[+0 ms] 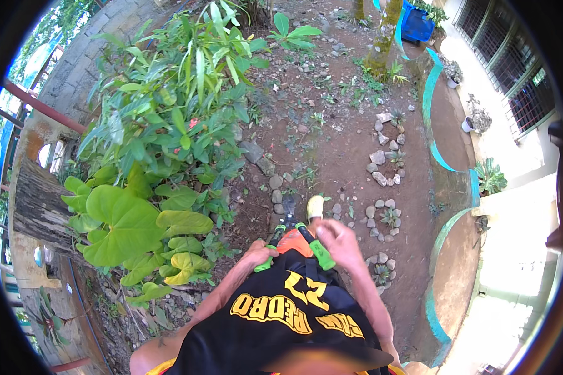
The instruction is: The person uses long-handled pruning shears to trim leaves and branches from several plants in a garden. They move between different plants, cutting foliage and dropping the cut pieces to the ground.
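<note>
My left hand [260,253] is closed around one green-and-black handle of a pair of hedge shears [289,220]. Their dark blades point away from me, towards the ground near my feet. The other handle, with its green grip [322,255], lies against the front of my black jersey [281,300]. Just beside that grip is my right hand [340,241], off the handle, with loosely bent fingers and nothing visible in them. Leafy shrubs [169,122] and a big heart-shaped leaf [122,225] stand to the left of my left hand.
Small plants ringed by stones [389,218] line the soil on my right. Beyond them runs a low scalloped edging [433,101] with turquoise paint. A block wall [84,51] borders the left. Ahead are a tree trunk [382,42] and a blue container [417,23].
</note>
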Available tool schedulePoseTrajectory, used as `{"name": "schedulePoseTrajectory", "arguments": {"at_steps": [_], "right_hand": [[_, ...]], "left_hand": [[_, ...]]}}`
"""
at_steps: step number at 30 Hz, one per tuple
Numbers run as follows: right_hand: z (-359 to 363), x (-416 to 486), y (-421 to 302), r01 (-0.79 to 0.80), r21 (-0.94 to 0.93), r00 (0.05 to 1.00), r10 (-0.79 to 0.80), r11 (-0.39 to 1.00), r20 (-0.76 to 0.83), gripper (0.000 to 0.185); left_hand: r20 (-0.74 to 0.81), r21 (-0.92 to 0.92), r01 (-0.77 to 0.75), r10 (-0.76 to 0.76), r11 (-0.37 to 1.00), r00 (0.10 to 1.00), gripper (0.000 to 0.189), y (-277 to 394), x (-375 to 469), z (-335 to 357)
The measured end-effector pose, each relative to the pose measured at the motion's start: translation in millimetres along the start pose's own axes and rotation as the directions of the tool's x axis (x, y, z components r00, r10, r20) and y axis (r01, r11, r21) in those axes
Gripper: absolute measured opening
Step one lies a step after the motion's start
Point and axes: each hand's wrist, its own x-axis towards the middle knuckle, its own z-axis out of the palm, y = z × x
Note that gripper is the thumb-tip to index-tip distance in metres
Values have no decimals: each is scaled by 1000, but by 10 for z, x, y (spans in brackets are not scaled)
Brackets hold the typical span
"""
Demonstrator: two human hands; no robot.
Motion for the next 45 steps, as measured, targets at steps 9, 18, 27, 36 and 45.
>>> {"name": "schedulePoseTrajectory", "arguments": {"at_steps": [9,18,27,36,45], "right_hand": [[-891,1587,-2716,347,874,456,-876,339,159,31],[-984,3337,-3422,69,909,577,-759,412,301,52],[-1651,5803,-1304,409,-552,842,-68,727,535,76],[-2802,7214,349,-89,-516,477,491,852,729,44],[-3501,8780,603,147,-623,802,276,768,530,46]], "left_hand": [[42,-752,120,-134,648,990,14,790,1863,-140],[-26,-867,77,-200,492,980,12,2117,2417,-234],[-147,-743,19,-191,669,970,13,3667,2435,-194],[-442,-469,-158,-76,869,894,41,5488,3167,158],[-557,-250,-150,-15,956,831,49,6706,3292,-387]]}}
